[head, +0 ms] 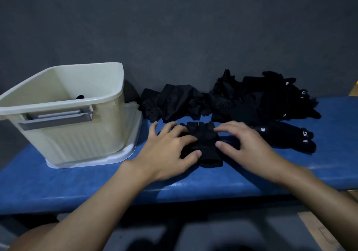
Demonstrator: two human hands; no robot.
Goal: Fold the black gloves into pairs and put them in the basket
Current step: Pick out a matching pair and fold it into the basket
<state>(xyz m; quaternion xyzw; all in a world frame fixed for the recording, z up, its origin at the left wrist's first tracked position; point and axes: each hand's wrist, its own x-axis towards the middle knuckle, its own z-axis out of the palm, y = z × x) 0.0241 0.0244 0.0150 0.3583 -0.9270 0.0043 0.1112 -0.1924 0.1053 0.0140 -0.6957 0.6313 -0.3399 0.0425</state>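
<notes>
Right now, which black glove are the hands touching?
The flat glove at the bench's front, under the left hand and right hand; the pile behind lies untouched.

Basket (64, 103) left of glove pile (242, 99) on bench (77, 184).

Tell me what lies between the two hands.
Head view: a black glove, flat on the blue bench; left hand and right hand both touch it.

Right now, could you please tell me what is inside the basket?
One black piece, likely a glove, shows just above the near rim of the basket. The near wall hides the rest of it and the floor, so the count cannot be told.
</notes>
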